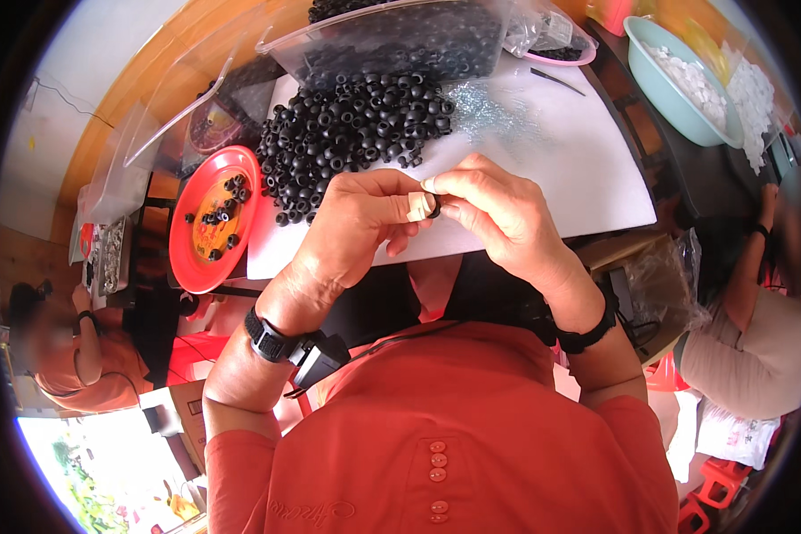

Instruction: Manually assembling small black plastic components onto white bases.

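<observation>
In front of my chest, both hands meet over the near part of a white board (pixel 587 187). My left hand (pixel 351 227) is closed, pinching a small black bead-like piece (pixel 434 207) between thumb and fingers. Tan tape wraps that thumb. My right hand (pixel 503 218) is closed too, its fingertips pinched together right at the piece; whatever they hold is hidden or too small to name. Just beyond my left hand lies a heap of similar black pieces (pixel 351 133) with round holes. Tiny clear, glittering bits (pixel 498 114) are scattered right of the heap.
Left of the board, a red plate (pixel 180 240) holds several black pieces. A clear plastic bin (pixel 392 40) stands behind the heap. Tweezers (pixel 558 81) lie at the far right. Farther right is a pale green basin (pixel 676 116) of white pieces. Other people sit at left and right.
</observation>
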`<state>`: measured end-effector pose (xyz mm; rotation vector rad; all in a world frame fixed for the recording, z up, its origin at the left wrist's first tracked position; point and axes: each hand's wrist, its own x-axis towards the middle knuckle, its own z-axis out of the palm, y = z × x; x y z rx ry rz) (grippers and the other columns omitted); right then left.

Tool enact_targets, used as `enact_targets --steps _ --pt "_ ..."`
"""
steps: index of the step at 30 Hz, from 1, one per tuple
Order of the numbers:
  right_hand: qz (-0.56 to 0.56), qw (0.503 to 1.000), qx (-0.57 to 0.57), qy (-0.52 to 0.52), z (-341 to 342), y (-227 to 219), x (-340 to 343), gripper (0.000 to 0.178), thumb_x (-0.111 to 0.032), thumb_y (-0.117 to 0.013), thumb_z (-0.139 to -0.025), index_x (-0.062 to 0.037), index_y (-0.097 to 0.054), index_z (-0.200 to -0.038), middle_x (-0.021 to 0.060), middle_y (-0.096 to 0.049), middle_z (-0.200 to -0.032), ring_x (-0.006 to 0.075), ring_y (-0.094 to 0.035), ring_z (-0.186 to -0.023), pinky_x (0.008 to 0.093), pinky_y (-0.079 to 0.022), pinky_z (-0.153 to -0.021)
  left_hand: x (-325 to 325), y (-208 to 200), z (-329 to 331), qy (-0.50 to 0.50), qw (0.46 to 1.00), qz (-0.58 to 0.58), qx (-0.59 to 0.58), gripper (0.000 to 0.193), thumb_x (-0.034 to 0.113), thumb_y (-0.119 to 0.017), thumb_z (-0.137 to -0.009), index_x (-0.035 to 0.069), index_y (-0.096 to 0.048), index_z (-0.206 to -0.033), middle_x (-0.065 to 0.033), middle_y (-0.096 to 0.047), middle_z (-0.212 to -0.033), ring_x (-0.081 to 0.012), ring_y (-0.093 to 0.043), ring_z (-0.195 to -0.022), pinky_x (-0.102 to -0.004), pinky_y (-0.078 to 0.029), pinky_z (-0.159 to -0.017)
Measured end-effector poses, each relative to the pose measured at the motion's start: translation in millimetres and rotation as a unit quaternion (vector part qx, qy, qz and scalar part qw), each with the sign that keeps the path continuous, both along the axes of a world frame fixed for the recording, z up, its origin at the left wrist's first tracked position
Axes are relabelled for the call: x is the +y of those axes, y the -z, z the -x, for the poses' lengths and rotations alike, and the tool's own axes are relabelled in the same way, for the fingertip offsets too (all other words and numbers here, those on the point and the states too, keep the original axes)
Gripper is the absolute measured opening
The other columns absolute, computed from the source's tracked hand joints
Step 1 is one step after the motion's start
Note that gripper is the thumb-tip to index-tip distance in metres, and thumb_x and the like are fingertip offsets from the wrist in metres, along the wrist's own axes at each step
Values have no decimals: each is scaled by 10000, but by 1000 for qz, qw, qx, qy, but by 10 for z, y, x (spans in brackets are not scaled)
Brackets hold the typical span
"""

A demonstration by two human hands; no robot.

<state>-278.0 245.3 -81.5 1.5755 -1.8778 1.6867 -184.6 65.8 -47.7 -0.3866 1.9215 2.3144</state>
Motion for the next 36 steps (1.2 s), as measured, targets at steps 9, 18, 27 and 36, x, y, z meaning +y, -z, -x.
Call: enact_targets --steps 9,18,27,36 --pt "-31 999 -15 -20 -39 44 -23 143 21 -670 -818 -25 -591 -929 104 -582 -818 293 -613 -680 370 -474 -583 15 86 -149 -24 999 -28 19 203 64 -710 -885 -99 -678 -1001 -90 -658 -813 -111 -562 -622 -240 -433 -493" --pt "-10 999 -28 15 -54 85 -2 157 14 -677 -793 -32 -580 -907 103 -575 -788 287 -583 -651 375 -452 -571 21 128 -215 -47 997 -62 21 185 40 -668 -908 -80 -678 -1049 -104 -675 -849 -118 -582 -656 -243 -451 -498" --pt "-94 943 199 252 189 -10 16 228 -12 -708 -744 -67 -632 -952 81 -615 -804 289 -604 -729 414 -472 -654 63 156 -202 -74 994 -72 45 225 46 -647 -914 -83 -654 -1098 -124 -682 -893 -136 -595 -665 -247 -470 -521" --pt "-183 866 183 429 457 -8 250 198 -70 -762 -704 -90 -609 -827 69 -618 -825 292 -606 -834 429 -454 -729 27 222 -246 -68 992 -95 41 194 34 -694 -883 -57 -660 -1050 -88 -677 -890 -109 -579 -668 -233 -467 -545"
